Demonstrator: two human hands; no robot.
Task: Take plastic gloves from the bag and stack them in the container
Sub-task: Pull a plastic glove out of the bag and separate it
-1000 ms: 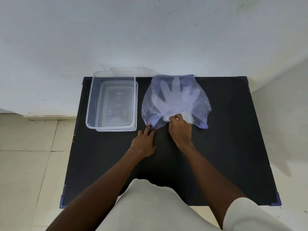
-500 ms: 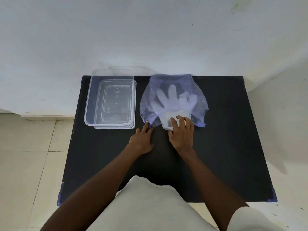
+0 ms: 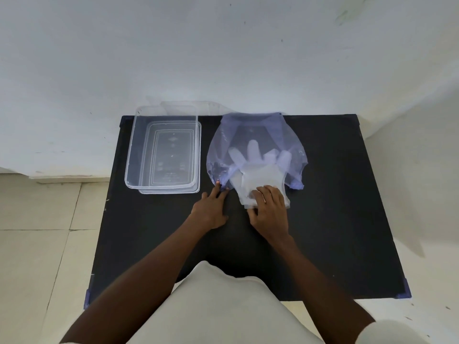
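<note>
A translucent bluish bag (image 3: 255, 135) lies flat on the black table (image 3: 335, 207), its mouth toward me. Clear plastic gloves (image 3: 258, 170) lie stacked inside it, fingers pointing away, with their cuffs sticking out of the mouth. My right hand (image 3: 269, 209) presses flat on the cuffs and grips them. My left hand (image 3: 211, 209) pins the bag's near-left corner with its fingertips. A clear rectangular container (image 3: 164, 184) stands at the table's back left, with nothing visible inside.
A white wall runs right behind the table. Beige floor tiles (image 3: 37, 244) lie to the left. My pale trouser knee (image 3: 218, 306) covers the table's near edge. The table's right half is bare black surface.
My right hand has slid toward me, drawing the glove cuffs further out of the bag's mouth. The left hand has stayed on the bag's corner.
</note>
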